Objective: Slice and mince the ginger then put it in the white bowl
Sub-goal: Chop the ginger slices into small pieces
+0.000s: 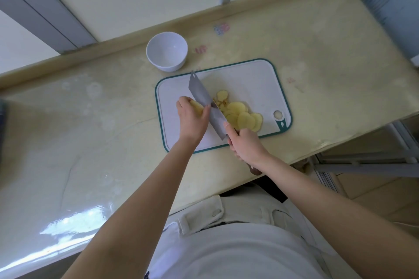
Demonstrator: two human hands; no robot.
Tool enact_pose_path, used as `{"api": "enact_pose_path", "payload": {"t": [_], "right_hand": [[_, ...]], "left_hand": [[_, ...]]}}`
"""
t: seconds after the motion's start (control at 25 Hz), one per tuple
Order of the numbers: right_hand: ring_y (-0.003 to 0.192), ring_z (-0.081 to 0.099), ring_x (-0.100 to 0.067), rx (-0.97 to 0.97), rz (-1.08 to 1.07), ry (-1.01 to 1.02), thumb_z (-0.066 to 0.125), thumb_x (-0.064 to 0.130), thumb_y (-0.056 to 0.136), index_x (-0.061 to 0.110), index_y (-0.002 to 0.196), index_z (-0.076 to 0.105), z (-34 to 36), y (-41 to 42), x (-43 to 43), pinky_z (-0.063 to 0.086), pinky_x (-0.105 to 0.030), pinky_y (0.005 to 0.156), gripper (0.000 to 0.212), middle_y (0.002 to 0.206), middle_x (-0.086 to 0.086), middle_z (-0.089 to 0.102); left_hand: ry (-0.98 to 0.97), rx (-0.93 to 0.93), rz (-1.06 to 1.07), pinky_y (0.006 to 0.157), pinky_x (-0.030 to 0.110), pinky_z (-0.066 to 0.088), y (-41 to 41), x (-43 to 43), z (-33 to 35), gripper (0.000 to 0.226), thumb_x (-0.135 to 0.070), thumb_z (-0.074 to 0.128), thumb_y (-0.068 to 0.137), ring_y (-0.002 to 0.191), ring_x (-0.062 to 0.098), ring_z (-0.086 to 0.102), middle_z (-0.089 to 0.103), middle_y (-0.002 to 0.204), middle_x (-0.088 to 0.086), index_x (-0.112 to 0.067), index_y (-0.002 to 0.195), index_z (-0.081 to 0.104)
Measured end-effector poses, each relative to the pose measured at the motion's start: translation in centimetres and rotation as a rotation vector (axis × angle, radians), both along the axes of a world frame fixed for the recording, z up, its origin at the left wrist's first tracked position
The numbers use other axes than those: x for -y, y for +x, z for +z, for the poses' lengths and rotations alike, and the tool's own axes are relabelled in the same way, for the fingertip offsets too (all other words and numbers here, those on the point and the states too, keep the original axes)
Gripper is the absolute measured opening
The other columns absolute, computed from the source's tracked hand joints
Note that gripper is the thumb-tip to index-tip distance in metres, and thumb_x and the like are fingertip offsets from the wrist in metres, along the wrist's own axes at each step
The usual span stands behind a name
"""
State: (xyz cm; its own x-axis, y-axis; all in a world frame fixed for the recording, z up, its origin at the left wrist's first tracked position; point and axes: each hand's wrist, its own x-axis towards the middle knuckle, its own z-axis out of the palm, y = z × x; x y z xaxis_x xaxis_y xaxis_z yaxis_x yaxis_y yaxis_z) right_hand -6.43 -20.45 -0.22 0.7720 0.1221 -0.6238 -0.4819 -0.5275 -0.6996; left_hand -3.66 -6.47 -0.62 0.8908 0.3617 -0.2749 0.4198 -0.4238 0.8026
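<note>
As the cut stands: the cleaver (203, 95) lies slantwise across the cutting board (249, 77), tip toward the upper left, heel toward the lower right, with the blade between the uncut ginger and the slices.
Left hand (191, 115): centre of frame, fingers curled over the ginger piece (196, 106) and holding it on the board; the fingertips meet the flat of the blade.
Right hand (243, 142): just below and right of centre, wrapped round the cleaver's handle, one finger laid along the heel of the blade. The brown butt of the handle shows below the wrist.
Ginger piece: left of the blade, mostly hidden under the left hand.
Slices (243, 118): pale yellow rounds, overlapping in a loose heap right of the blade, toward the board's lower right corner.
Cutting board: white with a teal rim, lying on the worktop (90, 108) at centre frame.
White bowl (167, 51): upright on the worktop, just beside the board's upper left corner.
Worktop: cream, glossy, with faint red and blue marks near the back edge.
</note>
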Motion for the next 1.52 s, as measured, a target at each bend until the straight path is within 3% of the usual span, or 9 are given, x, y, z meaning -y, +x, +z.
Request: {"api": "enact_pose_path", "payload": {"t": [0.12,0.28,0.52,0.64,0.84,1.04,1.12,1.28,1.52], "right_hand": [[0.032,0.032,-0.009,-0.047,-0.063,0.05,0.039,0.054,0.095,0.016,0.058,0.043,0.2,0.1,-0.1,0.027,-0.02,0.038,0.054,0.042,0.008,0.036],[0.033,0.032,-0.01,-0.033,-0.053,0.037,0.038,0.054,0.096,0.016,0.057,0.043,0.1,-0.2,-0.1,0.029,-0.02,0.039,0.055,0.043,0.006,0.037],[0.036,0.03,-0.011,-0.016,-0.032,0.02,0.038,0.052,0.097,0.015,0.053,0.038,-0.1,-0.5,-0.1,0.028,-0.024,0.042,0.057,0.043,0.005,0.035],[0.042,0.03,-0.016,0.012,-0.005,-0.001,0.037,0.055,0.095,0.012,0.058,0.039,-0.4,-0.7,-0.2,0.027,-0.028,0.047,0.056,0.049,-0.001,0.034],[0.044,0.036,-0.015,0.038,0.01,-0.015,0.038,0.055,0.095,0.007,0.063,0.046,-0.4,-1.0,-0.1,0.03,-0.027,0.048,0.058,0.05,0.0,0.04],[0.044,0.035,-0.016,0.049,0.047,-0.042,0.038,0.055,0.094,0.007,0.063,0.043,-0.2,-1.6,0.3,0.032,-0.027,0.05,0.058,0.052,-0.003,0.039],[0.045,0.036,-0.017,0.051,0.067,-0.064,0.037,0.056,0.094,0.006,0.063,0.044,-0.2,-1.8,0.3,0.034,-0.028,0.052,0.059,0.054,-0.005,0.041],[0.051,0.046,-0.019,0.096,0.128,-0.108,0.036,0.054,0.095,0.004,0.059,0.046,0.2,-1.9,0.1,0.045,-0.034,0.063,0.062,0.056,-0.007,0.048],[0.056,0.049,-0.021,0.125,0.147,-0.141,0.035,0.054,0.096,0.003,0.059,0.046,0.4,-2.0,-0.3,0.047,-0.035,0.069,0.064,0.057,-0.009,0.05]], "left_hand": [[0.01,-0.026,-0.036,0.09,0.026,0.034,-0.1,-0.5,-1.4,0.048,-0.022,0.067,0.084,0.103,0.023,0.037,0.034,0.109,0.008,0.0,0.113,0.036],[0.23,-0.043,-0.227,0.092,0.031,0.034,-1.6,-1.3,-2.8,0.058,-0.026,0.072,0.078,0.105,0.024,0.037,0.041,0.116,0.011,-0.004,0.12,0.04],[0.476,-0.028,-0.442,0.093,0.032,0.03,-3.5,-2.8,-3.5,0.034,-0.018,0.051,0.092,0.107,0.027,0.038,0.043,0.121,0.012,-0.008,0.123,0.043],[0.379,0.019,-0.375,0.088,0.032,0.04,-3.4,-3.3,-2.8,0.021,-0.013,0.044,0.097,0.104,0.025,0.042,0.045,0.116,0.011,-0.007,0.117,0.049],[0.26,0.121,-0.261,0.075,0.035,0.05,-2.4,-2.7,-1.5,0.009,-0.003,0.055,0.091,0.087,0.025,0.053,0.045,0.109,0.011,-0.004,0.099,0.054],[0.396,-0.064,-0.416,0.079,0.028,0.047,-3.3,-3.1,-2.3,0.03,-0.001,0.063,0.081,0.107,0.023,0.042,0.038,0.118,0.007,-0.012,0.106,0.05],[0.374,-0.103,-0.465,0.084,0.024,0.042,-4.0,-3.3,-2.3,0.044,-0.01,0.069,0.08,0.114,0.022,0.038,0.036,0.123,0.007,-0.014,0.117,0.047],[0.349,-0.154,-0.393,0.093,0.033,0.042,-4.5,-3.1,-2.2,0.072,-0.032,0.074,0.077,0.121,0.022,0.036,0.035,0.131,0.007,-0.016,0.136,0.035],[0.325,-0.158,-0.323,0.083,0.035,0.05,-4.1,-1.9,-2.2,0.061,-0.032,0.066,0.085,0.109,0.025,0.049,0.035,0.128,0.007,-0.012,0.135,0.037]]}}
